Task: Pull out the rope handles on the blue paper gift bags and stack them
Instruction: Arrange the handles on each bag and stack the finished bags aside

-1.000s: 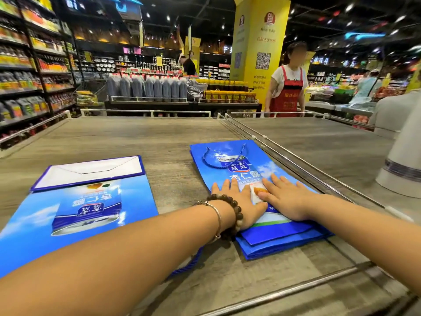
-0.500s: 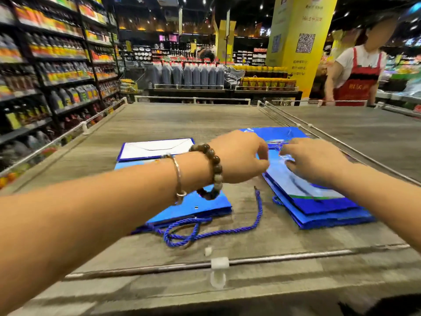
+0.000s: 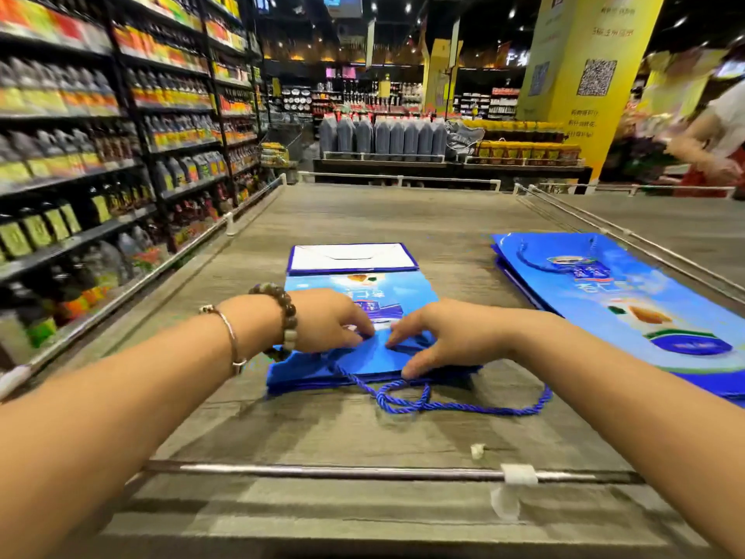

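Left hand [image 3: 326, 321] and right hand [image 3: 441, 336] both pinch the near end of a flat bag [image 3: 363, 294] mid-counter [image 3: 383, 213]. Its rope [image 3: 447, 405] trails toward the near edge. A stack [image 3: 621, 292] lies along the right edge.

Single head-worn view, looking forward and down, close over wooden display table [image 3: 403, 211]

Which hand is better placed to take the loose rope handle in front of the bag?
Likely the right hand: its thumb rests at the near edge of the blue gift bag, just above the rope handle, which trails rightward. The left hand sits farther back on it.
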The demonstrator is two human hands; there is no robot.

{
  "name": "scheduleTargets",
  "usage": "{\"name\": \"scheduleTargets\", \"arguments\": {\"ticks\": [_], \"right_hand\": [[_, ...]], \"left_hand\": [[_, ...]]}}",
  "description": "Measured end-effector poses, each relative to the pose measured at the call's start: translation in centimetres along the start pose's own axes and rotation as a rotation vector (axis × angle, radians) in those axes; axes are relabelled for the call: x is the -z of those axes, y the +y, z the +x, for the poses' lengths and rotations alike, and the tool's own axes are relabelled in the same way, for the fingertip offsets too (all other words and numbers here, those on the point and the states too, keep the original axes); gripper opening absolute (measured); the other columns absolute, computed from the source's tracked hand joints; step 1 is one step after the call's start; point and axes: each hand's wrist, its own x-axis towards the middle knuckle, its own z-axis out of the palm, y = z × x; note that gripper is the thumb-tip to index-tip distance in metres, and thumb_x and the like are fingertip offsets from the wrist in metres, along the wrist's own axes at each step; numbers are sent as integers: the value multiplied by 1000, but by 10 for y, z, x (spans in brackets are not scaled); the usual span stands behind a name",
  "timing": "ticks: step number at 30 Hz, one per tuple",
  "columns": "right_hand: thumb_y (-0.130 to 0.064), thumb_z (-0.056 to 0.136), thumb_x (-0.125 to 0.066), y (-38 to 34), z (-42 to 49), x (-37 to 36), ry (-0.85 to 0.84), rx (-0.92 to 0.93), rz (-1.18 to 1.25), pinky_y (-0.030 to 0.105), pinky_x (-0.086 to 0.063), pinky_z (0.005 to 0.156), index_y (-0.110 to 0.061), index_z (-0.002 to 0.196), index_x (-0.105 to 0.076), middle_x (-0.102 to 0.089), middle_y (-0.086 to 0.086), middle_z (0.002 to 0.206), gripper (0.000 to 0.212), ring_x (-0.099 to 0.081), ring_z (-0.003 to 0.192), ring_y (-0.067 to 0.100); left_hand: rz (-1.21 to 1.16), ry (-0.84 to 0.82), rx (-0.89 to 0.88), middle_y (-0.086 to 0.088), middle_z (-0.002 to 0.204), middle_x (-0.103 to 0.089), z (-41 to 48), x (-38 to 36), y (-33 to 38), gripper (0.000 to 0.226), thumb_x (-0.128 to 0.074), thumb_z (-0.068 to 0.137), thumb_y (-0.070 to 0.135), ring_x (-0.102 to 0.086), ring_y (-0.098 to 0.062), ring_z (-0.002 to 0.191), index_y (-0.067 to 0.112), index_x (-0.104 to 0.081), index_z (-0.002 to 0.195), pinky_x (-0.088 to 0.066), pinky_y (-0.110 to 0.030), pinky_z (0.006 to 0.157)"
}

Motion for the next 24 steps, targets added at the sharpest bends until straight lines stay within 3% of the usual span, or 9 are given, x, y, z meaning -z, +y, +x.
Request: {"name": "scheduleTargets", "arguments": {"ticks": [3, 6, 9, 12, 14, 17, 20, 22, 24], "right_hand": [[-42, 80, -63, 3, 13, -2, 22, -7, -5, 34, -34, 108, -30, 128, -52, -50, -3, 139, 50, -43, 129, 17], [-40, 83, -60, 8, 16, -7, 78, -2, 81, 22, -30, 105, -28, 128, -52, -50, -8, 139, 47, -42, 129, 11], [-35, 81, -64, 13, 15, -10, 170, -6, 170, 18, -32, 99, -21, 118, -61, -58, -5, 130, 40, -49, 122, 11], [-33, 76, -69, 16, 15, -12, 225, -23, 221, 26, -38, 100, -20, 106, -67, -64, -3, 121, 33, -54, 115, 13], [-31, 75, -70, 18, 16, -13, 223, -12, 232, 25, -38, 99, -21, 103, -68, -65, -5, 119, 30, -55, 113, 12], [-26, 81, -65, 19, 16, -13, 235, 2, 279, 26, -38, 99, -18, 98, -70, -67, -1, 115, 20, -58, 110, 15], [-30, 93, -47, 18, 13, -11, 272, 6, 501, 40, -39, 102, -22, 85, -70, -68, 16, 109, 25, -58, 107, 31], [-41, 91, -43, 15, 10, -8, 240, 24, 609, 45, -37, 104, -25, 79, -70, -67, 15, 110, 34, -55, 110, 33], [-46, 83, -54, 11, 7, -7, 189, 45, 585, 45, -38, 103, -26, 74, -70, -68, 10, 107, 27, -57, 108, 31]], "left_hand": [[-149, 71, 1, -4, 126, -60, 3, -1, -13, 28, -50, 91, 24, -53, -19, 116, 23, -61, 116, -39, -24, 98], [-389, 34, -146, 4, 120, -63, -9, 4, -22, 16, -68, 79, 24, -53, -4, 112, 23, -66, 95, -38, -5, 83], [-288, -13, -223, 8, 126, -55, -13, 1, -20, 21, -75, 71, 22, -46, 0, 114, 18, -68, 91, -28, 3, 81], [-143, 9, -251, 0, 128, -55, -6, -5, -12, 11, -69, 77, 19, -49, -12, 117, 12, -69, 86, -30, -13, 85], [-186, 23, -243, -5, 121, -59, -4, -5, -12, 7, -62, 83, 18, -52, -17, 111, 11, -65, 85, -33, -19, 86], [-594, 93, -128, -10, 90, -64, -6, -4, -16, 11, -49, 91, 9, -55, -17, 86, 4, -55, 84, -42, -27, 75], [-1076, 171, -32, 3, 55, -65, -5, -4, -14, 26, -39, 93, 3, -54, -20, 72, 13, -44, 70, -41, -22, 60], [-1172, 203, 0, 3, 45, -64, -4, -6, -13, 26, -36, 95, 7, -55, -27, 74, 15, -42, 71, -41, -24, 61], [-1204, 203, 26, 1, 45, -64, -4, -7, -13, 25, -33, 97, 11, -64, -20, 63, 17, -39, 73, -43, -25, 60]]}}
